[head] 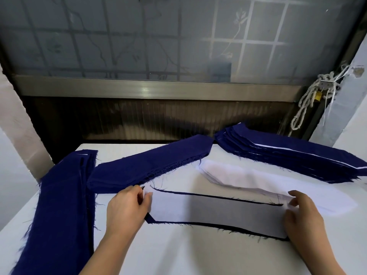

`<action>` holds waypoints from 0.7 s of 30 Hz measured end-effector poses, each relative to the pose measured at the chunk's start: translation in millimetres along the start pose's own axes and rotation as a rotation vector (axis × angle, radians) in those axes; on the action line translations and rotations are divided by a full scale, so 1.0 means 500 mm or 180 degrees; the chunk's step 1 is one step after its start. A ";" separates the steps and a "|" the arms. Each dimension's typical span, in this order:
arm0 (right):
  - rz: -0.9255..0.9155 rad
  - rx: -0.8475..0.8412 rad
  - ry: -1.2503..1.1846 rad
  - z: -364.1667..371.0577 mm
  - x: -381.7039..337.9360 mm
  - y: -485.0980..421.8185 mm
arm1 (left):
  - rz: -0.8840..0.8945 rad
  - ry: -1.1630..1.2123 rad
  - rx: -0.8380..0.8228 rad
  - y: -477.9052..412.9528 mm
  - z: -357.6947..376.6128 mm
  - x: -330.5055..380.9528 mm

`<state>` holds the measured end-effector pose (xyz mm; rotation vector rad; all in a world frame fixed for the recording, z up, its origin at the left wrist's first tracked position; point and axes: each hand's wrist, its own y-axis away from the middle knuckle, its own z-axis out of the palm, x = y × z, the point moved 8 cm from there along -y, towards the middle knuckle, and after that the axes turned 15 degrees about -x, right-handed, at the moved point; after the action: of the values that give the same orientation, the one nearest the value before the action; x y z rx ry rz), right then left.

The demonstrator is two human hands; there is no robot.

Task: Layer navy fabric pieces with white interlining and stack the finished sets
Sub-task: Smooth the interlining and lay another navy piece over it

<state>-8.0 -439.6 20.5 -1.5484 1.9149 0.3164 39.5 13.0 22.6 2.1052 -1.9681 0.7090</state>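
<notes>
At the near middle of the counter (178,255), the left hand (127,207) and right hand (303,213) are each pinching one end of the white interlining (218,213). Both grips are closed on it, probably to square its edges over the navy piece (149,218) beneath.

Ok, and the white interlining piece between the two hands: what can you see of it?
The interlining piece is a long, thin white strip with an angled left end, sheer enough to look grey in the middle. It lies flat on a navy piece whose frayed dark edge shows along its near and far sides, on the white table. The left hand pinches its left end; the right hand curls its fingers over the right end, beside the white stack behind.
</notes>
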 end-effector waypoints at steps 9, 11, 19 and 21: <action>0.0068 -0.0025 0.0396 0.006 -0.001 -0.005 | 0.0038 -0.0051 0.0078 0.005 -0.007 0.006; 0.0133 -0.0017 0.0367 0.005 0.002 -0.006 | 0.0047 -0.0104 0.0102 0.008 -0.009 0.006; 0.0251 0.0101 0.0269 -0.006 -0.001 -0.003 | -0.0064 -0.0082 0.0160 0.013 -0.014 0.002; 0.0306 0.0077 0.0316 -0.006 -0.001 -0.004 | -0.0070 -0.0090 0.0128 0.012 -0.013 0.001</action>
<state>-7.2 -441.5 23.3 -1.4840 2.0666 0.2610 32.0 14.8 27.3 2.1680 -1.9579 0.7247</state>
